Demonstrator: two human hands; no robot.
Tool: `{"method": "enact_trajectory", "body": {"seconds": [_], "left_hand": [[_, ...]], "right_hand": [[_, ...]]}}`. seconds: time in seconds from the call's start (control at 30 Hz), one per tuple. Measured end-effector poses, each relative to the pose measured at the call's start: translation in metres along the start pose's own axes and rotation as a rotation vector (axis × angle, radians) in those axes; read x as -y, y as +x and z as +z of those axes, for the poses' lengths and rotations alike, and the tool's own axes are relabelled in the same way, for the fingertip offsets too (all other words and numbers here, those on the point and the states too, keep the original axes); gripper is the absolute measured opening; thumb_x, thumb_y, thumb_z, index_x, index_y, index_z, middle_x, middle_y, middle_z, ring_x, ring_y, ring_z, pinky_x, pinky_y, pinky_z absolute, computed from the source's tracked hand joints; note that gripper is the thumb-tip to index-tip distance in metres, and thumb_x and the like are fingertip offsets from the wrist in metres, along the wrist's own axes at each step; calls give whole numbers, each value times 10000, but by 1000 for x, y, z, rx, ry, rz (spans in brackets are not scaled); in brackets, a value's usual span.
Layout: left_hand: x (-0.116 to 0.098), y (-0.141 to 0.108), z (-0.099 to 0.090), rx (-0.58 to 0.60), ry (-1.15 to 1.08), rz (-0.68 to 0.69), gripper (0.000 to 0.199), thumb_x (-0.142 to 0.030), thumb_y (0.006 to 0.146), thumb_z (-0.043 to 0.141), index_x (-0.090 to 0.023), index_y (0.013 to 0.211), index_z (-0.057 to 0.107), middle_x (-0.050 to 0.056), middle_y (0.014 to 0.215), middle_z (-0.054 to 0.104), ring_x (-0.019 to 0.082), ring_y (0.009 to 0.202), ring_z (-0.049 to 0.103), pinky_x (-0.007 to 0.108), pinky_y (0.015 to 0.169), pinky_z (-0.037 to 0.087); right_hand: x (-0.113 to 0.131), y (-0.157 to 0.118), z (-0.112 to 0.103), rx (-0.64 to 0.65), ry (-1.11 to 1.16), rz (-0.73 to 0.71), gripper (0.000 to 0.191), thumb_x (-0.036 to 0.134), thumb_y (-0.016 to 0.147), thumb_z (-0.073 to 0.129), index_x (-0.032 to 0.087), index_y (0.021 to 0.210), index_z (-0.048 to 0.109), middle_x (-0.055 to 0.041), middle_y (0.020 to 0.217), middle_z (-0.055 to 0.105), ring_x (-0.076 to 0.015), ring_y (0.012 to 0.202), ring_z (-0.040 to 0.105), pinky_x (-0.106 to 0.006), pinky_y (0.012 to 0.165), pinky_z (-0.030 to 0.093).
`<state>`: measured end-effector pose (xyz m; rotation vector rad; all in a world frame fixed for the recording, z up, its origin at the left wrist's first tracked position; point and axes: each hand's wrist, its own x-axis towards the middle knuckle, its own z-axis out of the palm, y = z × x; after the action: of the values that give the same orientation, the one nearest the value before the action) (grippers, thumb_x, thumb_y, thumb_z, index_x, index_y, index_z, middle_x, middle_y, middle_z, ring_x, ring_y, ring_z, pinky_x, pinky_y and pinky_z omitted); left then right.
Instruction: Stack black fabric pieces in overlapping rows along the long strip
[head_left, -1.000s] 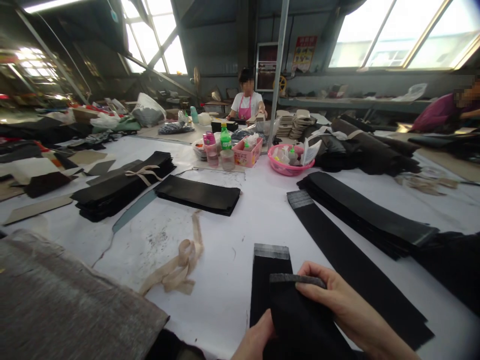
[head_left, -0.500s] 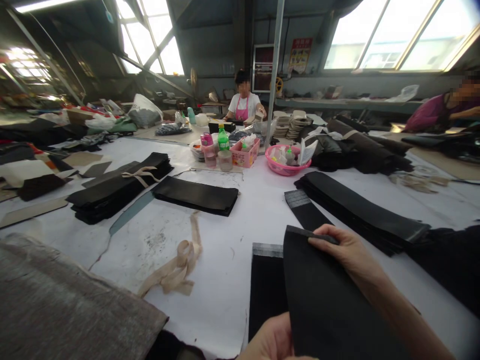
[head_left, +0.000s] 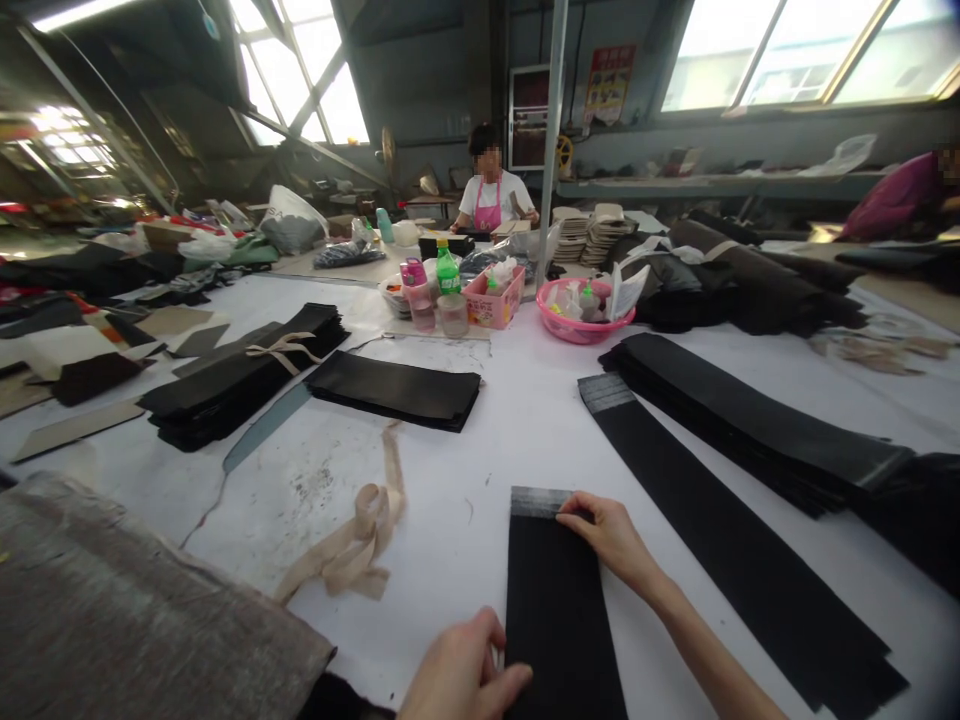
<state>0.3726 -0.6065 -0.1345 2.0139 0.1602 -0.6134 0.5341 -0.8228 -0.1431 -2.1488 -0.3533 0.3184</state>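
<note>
A long black strip (head_left: 559,610) with a grey band across its far end lies in front of me on the white tabletop. My right hand (head_left: 604,530) pinches the strip near the right side of that grey band. At the strip's left edge, nearer to me, my left hand (head_left: 472,665) has its thumb and fingers closed on the edge. A second black strip (head_left: 720,520), also grey at its far end, lies slanting to the right. Beyond it is a thick stack of black strips (head_left: 750,410).
Black bundles (head_left: 240,375) and a short black stack (head_left: 394,388) lie at left centre, with a beige ribbon (head_left: 367,540) nearer. Grey-brown material (head_left: 150,610) covers the near left. Pink baskets (head_left: 585,325) stand farther back, and a person (head_left: 487,195) sits across the table.
The black piece held up in my right hand is no longer raised. My right hand has moved down and left onto the strip, and my left hand has shifted left. The slanting strip is now uncovered.
</note>
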Motion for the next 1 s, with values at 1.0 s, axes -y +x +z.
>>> {"method": "enact_trajectory", "body": {"seconds": [1.0], "left_hand": [[-21,127,-27,-371,-78,100,298,-431,851,503,-197,668,513,-56,500,566,82,309,484,177,343,323]], "right_hand": [[-28,-8,-5,-37,323,304,221,415,802,592,201,763,558,44,564,516,-115,502,516,-188,436,389]]}}
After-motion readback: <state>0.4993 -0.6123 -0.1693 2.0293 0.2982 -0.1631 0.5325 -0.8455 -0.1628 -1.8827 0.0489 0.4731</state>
